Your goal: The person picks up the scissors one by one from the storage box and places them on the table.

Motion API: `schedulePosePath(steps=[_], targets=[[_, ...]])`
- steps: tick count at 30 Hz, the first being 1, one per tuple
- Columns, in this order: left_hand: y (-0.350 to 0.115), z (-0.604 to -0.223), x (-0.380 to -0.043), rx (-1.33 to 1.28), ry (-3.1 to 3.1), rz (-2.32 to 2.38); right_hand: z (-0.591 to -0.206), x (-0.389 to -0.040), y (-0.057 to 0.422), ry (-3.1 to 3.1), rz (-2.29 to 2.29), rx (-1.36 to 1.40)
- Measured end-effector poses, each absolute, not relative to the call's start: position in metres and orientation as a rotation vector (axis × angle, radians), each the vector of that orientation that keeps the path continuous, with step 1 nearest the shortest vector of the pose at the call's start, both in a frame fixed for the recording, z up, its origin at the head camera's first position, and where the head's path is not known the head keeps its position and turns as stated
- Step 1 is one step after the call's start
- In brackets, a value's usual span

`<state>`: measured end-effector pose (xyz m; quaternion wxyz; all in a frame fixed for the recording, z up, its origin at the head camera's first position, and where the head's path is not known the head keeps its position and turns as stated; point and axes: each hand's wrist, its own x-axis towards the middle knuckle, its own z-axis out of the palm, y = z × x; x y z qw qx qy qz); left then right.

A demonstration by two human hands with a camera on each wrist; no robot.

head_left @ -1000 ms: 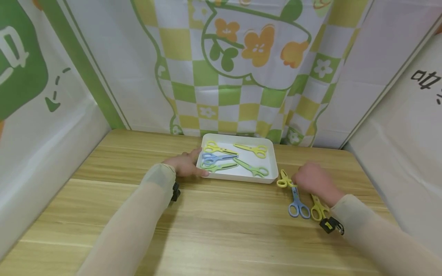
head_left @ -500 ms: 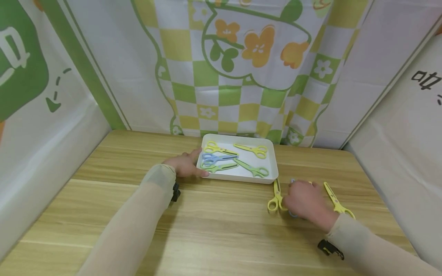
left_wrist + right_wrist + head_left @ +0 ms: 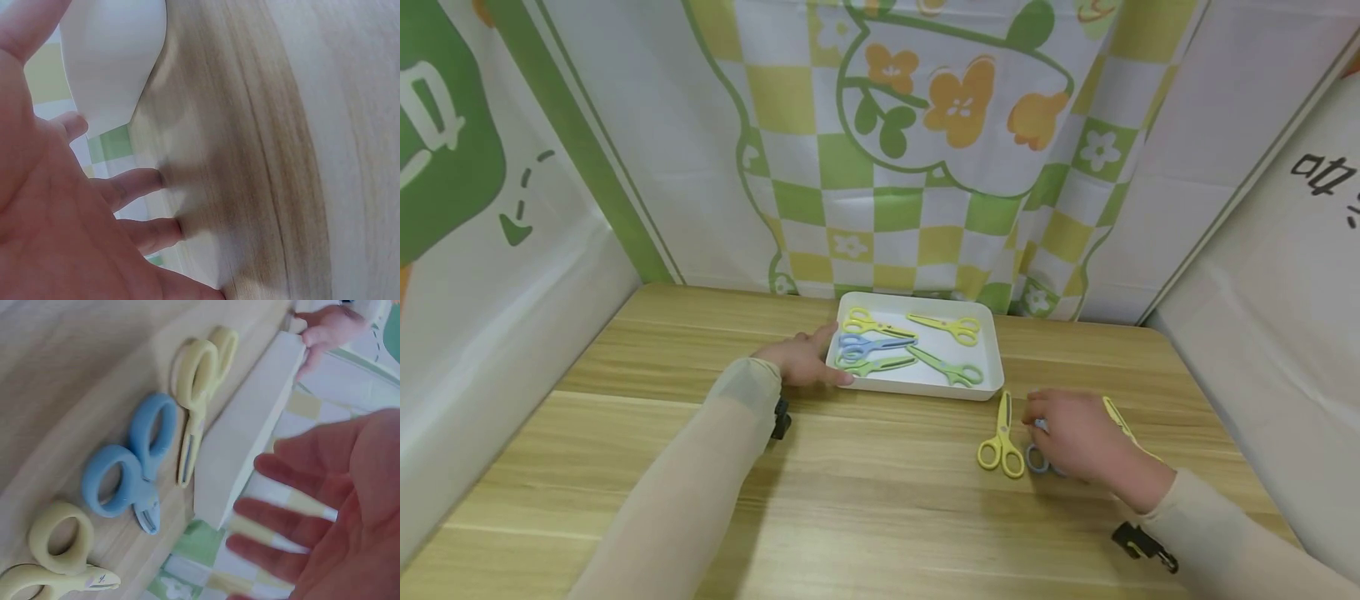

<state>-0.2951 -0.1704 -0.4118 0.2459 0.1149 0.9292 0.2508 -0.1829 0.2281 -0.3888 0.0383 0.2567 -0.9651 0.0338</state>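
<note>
My left hand (image 3: 805, 358) stays at the left end of a white tray (image 3: 925, 389), thumb and index finger touching its corner; in the left wrist view its other fingertips rest on the table. My right hand (image 3: 1082, 433) hovers over blue scissors (image 3: 142, 487), fingers loosely extended and holding nothing. In the head view it covers much of those scissors. Yellow scissors (image 3: 1003, 435) lie to their left, blades toward the tray. A second yellow pair (image 3: 1118, 417) lies to the right, partly behind the hand.
Inside the tray lie two yellow scissors (image 3: 964, 331), blue scissors (image 3: 880, 343) and two green scissors (image 3: 953, 368). A checked curtain (image 3: 895, 208) hangs behind the wooden table (image 3: 880, 500), with white walls at both sides.
My right hand has let go of the left yellow scissors, now turned and nearer the front edge. The right yellow pair has shifted rightward with its blades angled. My left hand and the tray stay put.
</note>
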Motion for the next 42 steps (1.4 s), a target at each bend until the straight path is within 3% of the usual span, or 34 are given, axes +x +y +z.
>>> schedulePosePath(steps=[9,17,21,30,42], targets=[[-0.172,-0.413,-0.297,0.313,2.53,0.69,-0.41,-0.169,0.221,-2.944,-0.043,1.154],[-0.171,-0.411,-0.294,0.297,2.514,0.711,-0.415,-0.162,0.218,-2.859,-0.129,1.232],[-0.171,-0.411,-0.294,0.297,2.518,0.708,-0.412,-0.166,0.218,-2.892,-0.05,1.145],[-0.17,-0.412,-0.294,0.291,2.531,0.69,-0.4,-0.226,0.24,-3.073,0.433,0.735],[-0.174,-0.428,-0.31,0.252,2.521,0.668,-0.417,-0.3,0.24,-3.167,0.707,0.782]])
